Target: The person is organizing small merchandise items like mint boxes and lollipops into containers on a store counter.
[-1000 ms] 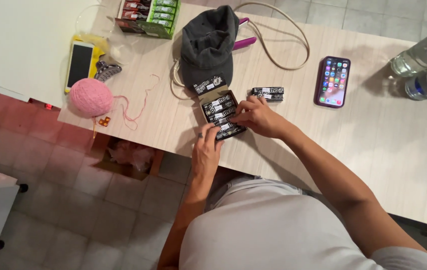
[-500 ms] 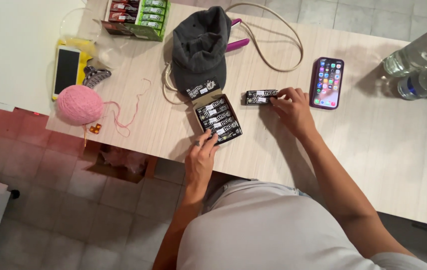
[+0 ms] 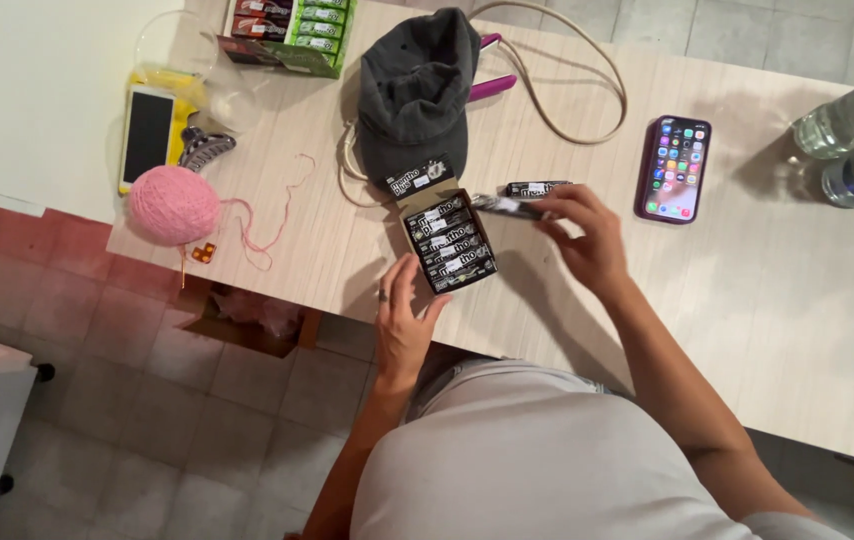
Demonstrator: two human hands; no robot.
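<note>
Pale wood-grain table point(image 3: 767, 330) fills the upper part of the view, with grey and reddish floor tiles beneath its near edge. Near that edge sits a small open cardboard box point(image 3: 450, 243), packed with black sticks bearing white lettering, laid side by side. The left hand point(image 3: 402, 318) rests at the box's 7 o'clock corner, fingers loosely curled against its side, gripping nothing. The right hand point(image 3: 587, 238) pinches one black stick point(image 3: 505, 205) at the box's 2 o'clock, just above the tabletop; a second black stick point(image 3: 535, 187) lies just beyond it. A dark grey cap point(image 3: 417, 95) touches the box at 12 o'clock. At 3 o'clock from the right hand the table is bare wood; a phone point(image 3: 674, 168) lies at its 1 o'clock. A pink yarn ball point(image 3: 174, 205) sits at the table's left corner.
</note>
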